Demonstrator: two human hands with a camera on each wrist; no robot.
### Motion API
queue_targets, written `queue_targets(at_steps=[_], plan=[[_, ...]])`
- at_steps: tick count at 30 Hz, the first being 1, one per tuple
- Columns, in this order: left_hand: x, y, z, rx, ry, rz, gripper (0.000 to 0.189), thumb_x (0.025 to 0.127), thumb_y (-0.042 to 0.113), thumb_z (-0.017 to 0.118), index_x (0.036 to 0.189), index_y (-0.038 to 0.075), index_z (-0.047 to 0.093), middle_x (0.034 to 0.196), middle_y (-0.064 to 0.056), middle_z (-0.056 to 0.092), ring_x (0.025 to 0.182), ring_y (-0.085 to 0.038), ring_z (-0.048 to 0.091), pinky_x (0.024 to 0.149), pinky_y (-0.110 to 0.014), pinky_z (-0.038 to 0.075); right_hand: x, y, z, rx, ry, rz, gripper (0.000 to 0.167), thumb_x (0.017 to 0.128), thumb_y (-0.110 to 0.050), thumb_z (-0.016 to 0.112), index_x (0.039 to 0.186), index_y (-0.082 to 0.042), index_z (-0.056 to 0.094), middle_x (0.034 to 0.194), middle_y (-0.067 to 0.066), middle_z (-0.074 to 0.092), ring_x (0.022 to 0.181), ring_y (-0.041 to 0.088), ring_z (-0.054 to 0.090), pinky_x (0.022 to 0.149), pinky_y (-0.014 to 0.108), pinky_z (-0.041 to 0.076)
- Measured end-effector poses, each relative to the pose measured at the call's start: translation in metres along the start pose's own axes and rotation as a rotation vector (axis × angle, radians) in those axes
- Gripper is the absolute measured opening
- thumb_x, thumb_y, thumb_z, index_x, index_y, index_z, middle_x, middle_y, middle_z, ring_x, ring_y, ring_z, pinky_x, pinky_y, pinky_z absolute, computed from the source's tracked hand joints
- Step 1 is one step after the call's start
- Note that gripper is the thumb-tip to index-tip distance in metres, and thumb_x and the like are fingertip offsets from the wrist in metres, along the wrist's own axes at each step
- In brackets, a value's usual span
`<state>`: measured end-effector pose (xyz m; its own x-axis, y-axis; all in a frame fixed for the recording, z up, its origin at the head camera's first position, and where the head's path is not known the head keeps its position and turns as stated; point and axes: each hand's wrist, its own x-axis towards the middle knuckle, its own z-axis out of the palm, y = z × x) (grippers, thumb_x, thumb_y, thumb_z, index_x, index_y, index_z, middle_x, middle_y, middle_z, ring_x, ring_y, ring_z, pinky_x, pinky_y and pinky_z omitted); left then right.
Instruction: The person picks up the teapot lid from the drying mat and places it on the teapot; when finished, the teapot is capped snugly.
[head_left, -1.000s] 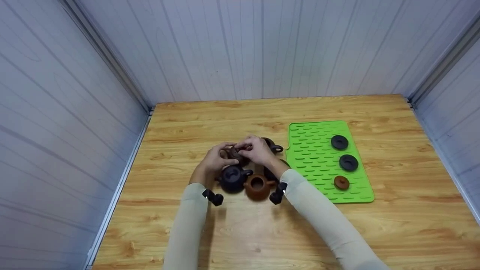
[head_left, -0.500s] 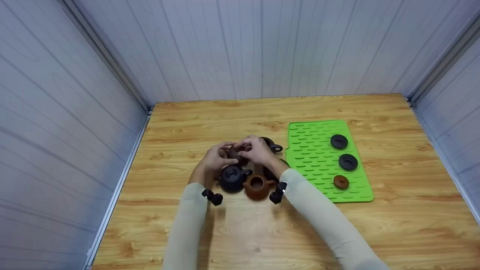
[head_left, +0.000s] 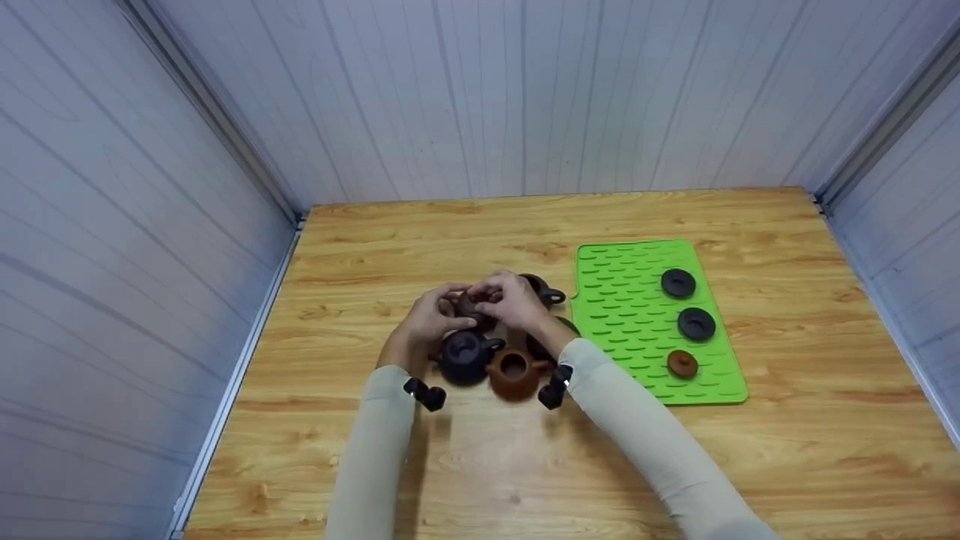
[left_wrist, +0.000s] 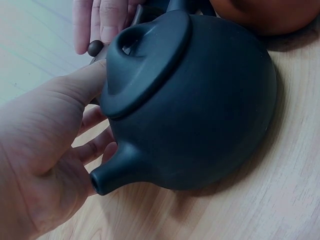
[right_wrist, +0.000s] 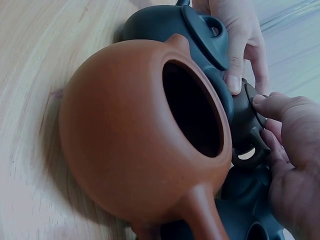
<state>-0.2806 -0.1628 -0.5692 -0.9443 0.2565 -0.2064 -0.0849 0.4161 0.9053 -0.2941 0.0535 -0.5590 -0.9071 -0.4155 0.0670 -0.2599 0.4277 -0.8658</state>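
My left hand (head_left: 433,315) curves round a small dark brown teapot (right_wrist: 242,117), thumb on the near side and fingers on the far side. From the right, my right hand (head_left: 514,301) pinches the brown lid (right_wrist: 255,104) at the pot's mouth; its round knob (left_wrist: 95,48) shows in the left wrist view. Just in front of the left hand stands a black teapot (left_wrist: 200,100) with its lid on. Beside it sits an orange-brown teapot (right_wrist: 115,125), lidless, its dark mouth facing up.
Two more dark teapots stand by my right wrist: one behind (head_left: 535,283), one partly under the forearm (head_left: 538,349). On the right lies a green mat (head_left: 615,322) with two black lids (head_left: 679,283) and an orange-brown lid (head_left: 682,364). White panels enclose the wooden table.
Both hands stay nearly in place. The brown lid has shifted slightly under the right fingers since the earliest frame. The other teapots and lids have not moved.
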Motion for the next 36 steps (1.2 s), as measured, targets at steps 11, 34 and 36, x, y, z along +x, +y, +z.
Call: queue_targets(at_steps=[11, 34, 36], plan=[[-0.001, -0.001, -0.001, 0.022, -0.015, 0.005, 0.062, 0.099, 0.004, 0.086, 0.157, 0.012, 0.064, 0.141, -0.016, 0.072, 0.113, -0.019, 0.069, 0.096, -0.026, 0.053, -0.004, -0.001, -0.010, 0.068, -0.036, 0.009, 0.031, 0.102, -0.008, 0.083, 0.132, -0.001, 0.080, 0.135, 0.022, 0.072, 0.127, 0.039, 0.076, 0.112, 0.047, 0.062], [-0.002, 0.001, 0.000, 0.011, -0.011, -0.002, 0.063, 0.098, 0.004, 0.086, 0.157, 0.012, 0.064, 0.143, -0.018, 0.071, 0.117, -0.022, 0.070, 0.102, -0.031, 0.052, -0.017, 0.004, -0.039, 0.202, -0.027, 0.030, 0.038, 0.101, -0.004, 0.082, 0.137, 0.005, 0.076, 0.139, 0.031, 0.076, 0.131, 0.047, 0.076, 0.112, 0.042, 0.063], [-0.002, 0.000, -0.001, 0.015, -0.016, -0.004, 0.064, 0.098, 0.004, 0.086, 0.157, 0.012, 0.064, 0.145, -0.018, 0.070, 0.118, -0.023, 0.070, 0.102, -0.032, 0.052, -0.017, 0.006, -0.043, 0.209, -0.024, 0.017, 0.038, 0.101, -0.002, 0.081, 0.137, 0.007, 0.075, 0.137, 0.032, 0.077, 0.130, 0.048, 0.076, 0.109, 0.035, 0.063]])
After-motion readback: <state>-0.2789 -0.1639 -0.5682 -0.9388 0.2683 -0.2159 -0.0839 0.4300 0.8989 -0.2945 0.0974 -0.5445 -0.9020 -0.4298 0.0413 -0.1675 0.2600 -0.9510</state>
